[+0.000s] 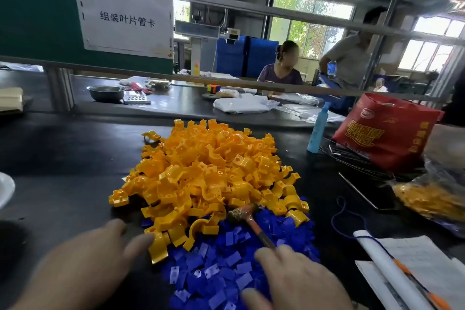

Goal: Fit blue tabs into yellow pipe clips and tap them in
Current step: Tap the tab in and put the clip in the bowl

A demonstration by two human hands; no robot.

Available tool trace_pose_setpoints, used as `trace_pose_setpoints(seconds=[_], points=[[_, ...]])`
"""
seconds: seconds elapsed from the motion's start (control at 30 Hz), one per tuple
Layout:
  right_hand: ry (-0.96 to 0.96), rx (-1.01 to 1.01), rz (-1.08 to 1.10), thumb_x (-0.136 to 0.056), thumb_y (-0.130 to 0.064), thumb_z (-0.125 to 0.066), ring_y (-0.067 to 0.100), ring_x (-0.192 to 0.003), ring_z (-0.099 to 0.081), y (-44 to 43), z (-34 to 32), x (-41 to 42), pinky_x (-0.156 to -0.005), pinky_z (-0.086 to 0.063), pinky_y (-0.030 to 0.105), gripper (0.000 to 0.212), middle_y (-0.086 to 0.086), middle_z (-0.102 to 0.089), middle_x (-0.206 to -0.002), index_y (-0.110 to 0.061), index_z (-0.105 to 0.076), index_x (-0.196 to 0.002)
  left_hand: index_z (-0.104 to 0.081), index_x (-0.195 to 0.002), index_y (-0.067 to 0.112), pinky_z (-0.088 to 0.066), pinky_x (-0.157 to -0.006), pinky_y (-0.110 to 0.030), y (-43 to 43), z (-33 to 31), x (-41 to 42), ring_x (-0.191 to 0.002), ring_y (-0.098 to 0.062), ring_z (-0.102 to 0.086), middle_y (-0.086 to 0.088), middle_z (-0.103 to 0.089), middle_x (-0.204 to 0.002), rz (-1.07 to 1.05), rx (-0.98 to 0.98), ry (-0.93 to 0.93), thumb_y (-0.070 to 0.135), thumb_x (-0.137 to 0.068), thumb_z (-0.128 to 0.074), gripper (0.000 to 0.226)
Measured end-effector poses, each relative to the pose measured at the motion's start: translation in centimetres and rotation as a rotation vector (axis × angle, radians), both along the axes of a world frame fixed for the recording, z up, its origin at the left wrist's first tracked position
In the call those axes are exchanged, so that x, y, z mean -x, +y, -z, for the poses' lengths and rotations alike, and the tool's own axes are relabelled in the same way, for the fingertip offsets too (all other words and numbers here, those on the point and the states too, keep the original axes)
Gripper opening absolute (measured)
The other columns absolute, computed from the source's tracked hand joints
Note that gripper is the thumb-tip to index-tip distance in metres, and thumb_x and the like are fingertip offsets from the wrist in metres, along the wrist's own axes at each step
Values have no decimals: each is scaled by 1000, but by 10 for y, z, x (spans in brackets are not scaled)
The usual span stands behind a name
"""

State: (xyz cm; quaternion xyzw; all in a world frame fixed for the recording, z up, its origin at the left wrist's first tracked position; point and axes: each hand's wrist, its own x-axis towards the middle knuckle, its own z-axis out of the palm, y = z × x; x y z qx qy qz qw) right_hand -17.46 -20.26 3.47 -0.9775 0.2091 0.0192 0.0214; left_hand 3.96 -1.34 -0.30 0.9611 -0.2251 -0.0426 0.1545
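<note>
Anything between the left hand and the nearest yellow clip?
Nothing visible: the left hand, fingers straight, lies right beside the curved yellow plastic pipe clip nearest it.

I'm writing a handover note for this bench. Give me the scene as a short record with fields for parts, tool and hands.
yellow pipe clips: loose heap on the black table
blue tabs: loose heap at the clips' near side, closest to the person
hammer: lying where the two heaps meet, not held
left hand: open, fingers straight, fingertips by a clip at the heap's near edge
right hand: open over the tabs, one fingertip by the hammer's handle end
</note>
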Motion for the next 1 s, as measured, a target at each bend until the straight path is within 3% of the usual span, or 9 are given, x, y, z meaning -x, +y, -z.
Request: trace_pose_setpoints(seconds=[0.1, 0.2, 0.3, 0.5, 0.63, 0.73, 0.8, 0.87, 1.0], points=[[101, 42, -134, -96, -47, -41, 36, -110, -52, 10, 12, -25, -72, -38, 43, 52, 16, -45, -125, -22, -23, -139, -43, -99, 35, -48, -76, -29, -31, 7, 20, -96, -10, -58, 9, -54, -107, -31, -3, 68, 94, -65, -16, 73], [161, 47, -226, -96, -45, -42, 41, -105, -54, 19, 18, -44, -61, -34, 39, 58, 22, -47, -122, -19, -21, -143, -44, -129, 31, -48, -83, -31, -46, 11, 31, -113, -15, -57, 3, -50, -131, -55, -24, 18, 85, -78, -27, 76], [115, 35, -252, -94, -41, -45, 40, -102, -54, 22, 25, -55, -53, -28, 34, 50, 19, -53, -119, -15, -36, -136, -47, -127, 32, -52, -81, -29, -52, 9, 37, -104, -12, -58, 7, -54, -120, -27, -15, -12, 72, -85, -43, 58], [-50, -11, -257, -97, -32, -44, 35, -92, -57, 26, 34, -47, -60, -35, 38, 25, 11, -57, -107, -15, -49, -115, -51, -122, 34, -53, -73, -32, -38, 9, 36, -87, -8, -54, 13, -53, -96, -93, 238, 198, 43, -85, -69, 42], [-141, -4, -273, -97, -29, -45, 31, -84, -59, 25, 38, -45, -57, -37, 36, 17, 4, -58, -100, -20, -55, -107, -52, -129, 27, -44, -57, -22, -33, 5, 42, -77, -7, -57, 12, -55, -91, -137, 431, 337, 26, -79, -79, 57], [-196, -25, -264, -99, -35, -38, 28, -84, -59, 22, 41, -42, -59, -41, 36, 22, 1, -58, -99, -22, -54, -107, -43, -142, 22, -47, -60, -24, -33, 4, 44, -80, -10, -60, 9, -58, -92, -151, 532, 428, 21, -74, -83, 79], [-245, -31, -253, -100, -40, -33, 24, -82, -59, 20, 41, -39, -61, -44, 36, 26, -1, -57, -97, -24, -52, -106, -40, -145, 18, -55, -72, -31, -32, 5, 45, -86, -16, -65, 3, -63, -98, -183, 653, 562, 13, -72, -84, 85], [-299, -32, -243, -100, -42, -30, 20, -79, -58, 18, 42, -38, -62, -45, 34, 26, -4, -56, -96, -27, -50, -105, -45, -141, 14, -57, -81, -38, -29, 5, 44, -91, -24, -69, -5, -65, -108, -208, 797, 728, 1, -72, -80, 79], [-379, -37, -235, -99, -46, -28, 13, -73, -53, 17, 43, -38, -59, -44, 26, 28, -9, -51, -93, -31, -50, -103, -56, -121, 16, -55, -63, -31, -25, 6, 42, -80, -24, -74, -11, -68, -104, -192, 921, 828, -13, -72, -72, 59]])
